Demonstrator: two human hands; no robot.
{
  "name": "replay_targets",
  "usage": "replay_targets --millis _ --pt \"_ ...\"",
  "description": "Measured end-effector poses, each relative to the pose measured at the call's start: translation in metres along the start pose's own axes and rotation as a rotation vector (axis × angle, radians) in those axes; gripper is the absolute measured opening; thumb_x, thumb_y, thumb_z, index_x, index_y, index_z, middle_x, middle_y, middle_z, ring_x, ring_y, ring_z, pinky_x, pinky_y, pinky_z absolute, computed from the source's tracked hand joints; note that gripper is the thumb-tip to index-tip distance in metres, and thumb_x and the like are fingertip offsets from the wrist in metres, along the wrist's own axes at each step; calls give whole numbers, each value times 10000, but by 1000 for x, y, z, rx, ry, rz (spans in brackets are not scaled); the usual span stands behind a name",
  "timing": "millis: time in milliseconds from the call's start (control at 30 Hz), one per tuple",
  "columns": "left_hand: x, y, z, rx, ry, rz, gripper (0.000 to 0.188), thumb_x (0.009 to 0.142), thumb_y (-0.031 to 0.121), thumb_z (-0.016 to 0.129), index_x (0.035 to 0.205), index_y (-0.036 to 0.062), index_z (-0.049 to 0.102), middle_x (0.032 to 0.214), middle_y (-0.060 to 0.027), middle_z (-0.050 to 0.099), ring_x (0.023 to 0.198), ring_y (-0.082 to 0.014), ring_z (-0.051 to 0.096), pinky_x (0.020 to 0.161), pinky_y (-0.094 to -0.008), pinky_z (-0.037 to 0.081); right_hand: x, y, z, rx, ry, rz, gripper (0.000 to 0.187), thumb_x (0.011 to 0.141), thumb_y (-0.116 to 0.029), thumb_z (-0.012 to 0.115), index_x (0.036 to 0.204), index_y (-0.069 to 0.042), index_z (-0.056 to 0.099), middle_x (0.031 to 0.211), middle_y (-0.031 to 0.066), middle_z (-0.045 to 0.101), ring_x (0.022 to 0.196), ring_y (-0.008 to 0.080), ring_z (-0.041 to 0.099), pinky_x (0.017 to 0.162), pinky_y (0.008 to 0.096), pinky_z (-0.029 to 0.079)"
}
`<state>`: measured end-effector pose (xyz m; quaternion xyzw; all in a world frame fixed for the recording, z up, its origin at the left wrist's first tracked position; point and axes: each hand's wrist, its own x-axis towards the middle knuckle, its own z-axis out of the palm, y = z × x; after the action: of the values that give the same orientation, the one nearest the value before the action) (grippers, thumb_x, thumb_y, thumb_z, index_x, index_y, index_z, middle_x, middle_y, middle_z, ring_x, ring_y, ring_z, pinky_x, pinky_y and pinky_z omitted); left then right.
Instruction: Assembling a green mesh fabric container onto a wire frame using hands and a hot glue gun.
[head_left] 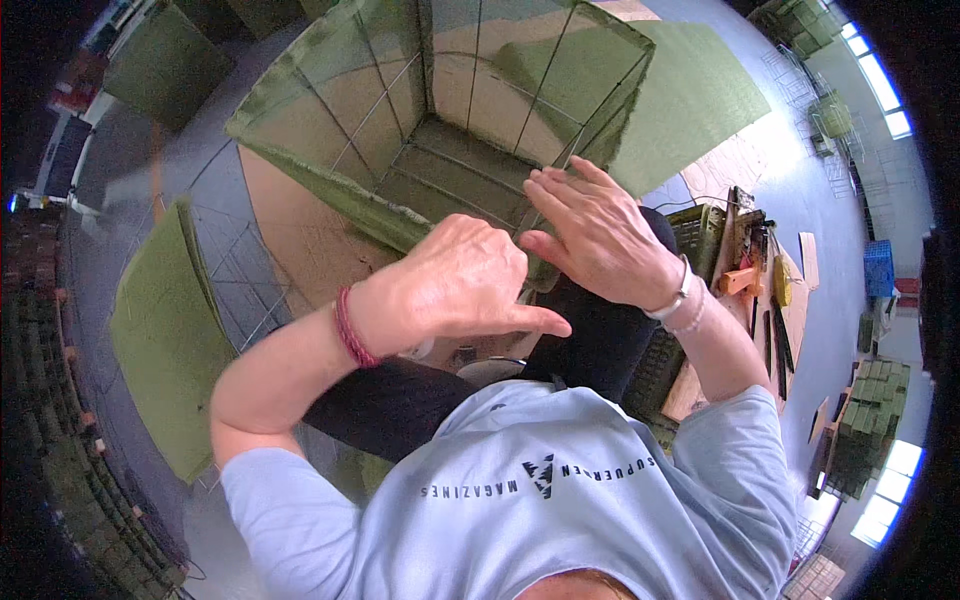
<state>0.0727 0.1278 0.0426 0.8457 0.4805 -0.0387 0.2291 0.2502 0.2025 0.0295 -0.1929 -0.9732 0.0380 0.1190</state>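
Note:
In front of me stands an open box of green mesh-like sheet over a thin wire frame (345,195), its inside facing up. Over its near edge is my left hand (465,275), fingers curled into a fist and thumb stretched out to the right. What the curled fingers hold, if anything, is hidden from view. My right hand (600,235) is at the box's near right corner, palm down with fingers extended and thumb apart. I cannot tell whether its fingertips touch the box.
Brown board (275,205) lies beneath the box, with a flat green sheet (690,110) beyond it. To the left lean another green panel (165,340) and wire frames (245,270). At my right are a green crate (700,232) and orange-handled tools (740,280). Stacked green pieces (870,410) stand farther right.

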Motion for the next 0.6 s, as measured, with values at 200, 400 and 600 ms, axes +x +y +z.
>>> replay_targets --millis 200,400,600 --pt "16 -8 -24 -88 -405 2 972 658 875 494 665 -84 657 711 -247 656 776 -381 667 698 -438 518 35 12 2 -60 -607 44 351 860 -333 596 863 13 659 724 185 661 745 356 660 648 453 522" --pt "3 -13 -22 268 -321 -14 982 586 790 645 1060 -70 642 1065 -246 651 1052 -361 611 1002 -468 413 49 19 13 -54 -565 -16 281 855 -281 606 870 -5 659 805 160 667 792 346 655 706 428 524" --pt "-50 2 9 -107 666 109 538 697 297 767 1132 10 633 1145 -142 625 1109 -323 576 1008 -435 431 -30 -6 -16 327 18 -328 348 779 -227 710 1029 -7 607 979 112 647 953 259 634 1042 474 402"
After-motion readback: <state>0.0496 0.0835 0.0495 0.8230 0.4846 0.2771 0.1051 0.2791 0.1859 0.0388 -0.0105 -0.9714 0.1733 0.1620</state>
